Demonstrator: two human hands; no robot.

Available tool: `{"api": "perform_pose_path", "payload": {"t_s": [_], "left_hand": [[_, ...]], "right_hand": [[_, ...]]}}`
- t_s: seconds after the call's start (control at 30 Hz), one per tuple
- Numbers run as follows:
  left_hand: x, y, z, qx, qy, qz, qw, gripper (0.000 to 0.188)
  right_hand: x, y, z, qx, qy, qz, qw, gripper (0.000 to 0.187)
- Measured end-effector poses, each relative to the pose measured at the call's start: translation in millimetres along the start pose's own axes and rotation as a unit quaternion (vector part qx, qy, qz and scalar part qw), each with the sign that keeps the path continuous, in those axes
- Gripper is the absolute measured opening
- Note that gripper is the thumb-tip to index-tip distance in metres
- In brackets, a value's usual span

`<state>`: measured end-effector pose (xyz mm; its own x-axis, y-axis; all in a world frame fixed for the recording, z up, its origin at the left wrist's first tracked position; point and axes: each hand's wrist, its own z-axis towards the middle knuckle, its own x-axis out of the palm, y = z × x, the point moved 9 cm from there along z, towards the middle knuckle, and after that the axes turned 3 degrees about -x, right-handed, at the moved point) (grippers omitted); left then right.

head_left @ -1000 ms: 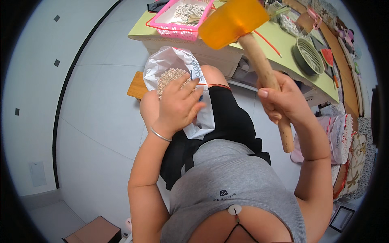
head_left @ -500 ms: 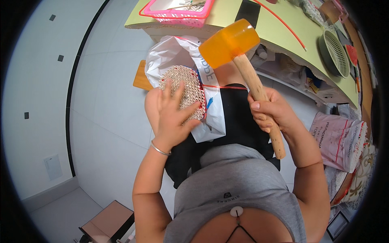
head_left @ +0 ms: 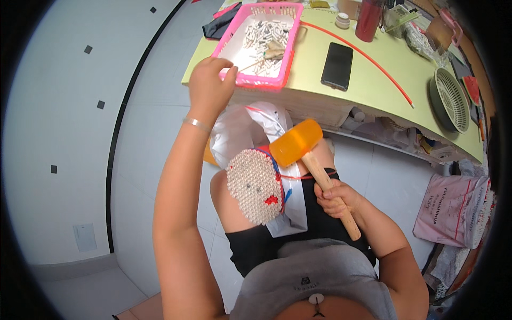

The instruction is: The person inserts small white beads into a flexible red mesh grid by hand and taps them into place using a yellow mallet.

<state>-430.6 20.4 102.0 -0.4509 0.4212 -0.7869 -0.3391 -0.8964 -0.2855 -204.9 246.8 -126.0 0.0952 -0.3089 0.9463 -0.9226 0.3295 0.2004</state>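
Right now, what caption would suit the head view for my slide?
Left hand at a pink basket, right hand gripping an orange-headed mallet beside a bundle of small pale pieces.

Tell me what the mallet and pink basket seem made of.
Mallet head: probably rubber or plastic; smooth, orange, translucent-looking. 
Mallet handle: likely wood; tan, matte. 
Basket: likely moulded plastic; even pink, slight sheen, openings through its walls.
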Motion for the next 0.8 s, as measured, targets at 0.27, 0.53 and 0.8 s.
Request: {"api": "perform_pose_path", "payload": {"t_s": [0.27, 0.53, 0.8], "left_hand": [[166.1, 40.9, 65.5, 0.005, 0.339, 0.193, 0.921, 0.020], [181.6, 35.7, 56.7, -0.098, 0.454, 0.140, 0.874, 0.045], [195.1, 40.0, 44.8, -0.137, 0.468, 0.063, 0.871, 0.055]], "right_hand": [[0.0, 0.5, -0.9, -0.004, 0.004, 0.032, 0.999, 0.008], [-3.3, 5.3, -2.6, -0.003, 0.030, 0.076, 0.997, 0.006], [-0.7, 4.2, 1.8, 0.016, 0.008, 0.057, 0.998, 0.015]]}}
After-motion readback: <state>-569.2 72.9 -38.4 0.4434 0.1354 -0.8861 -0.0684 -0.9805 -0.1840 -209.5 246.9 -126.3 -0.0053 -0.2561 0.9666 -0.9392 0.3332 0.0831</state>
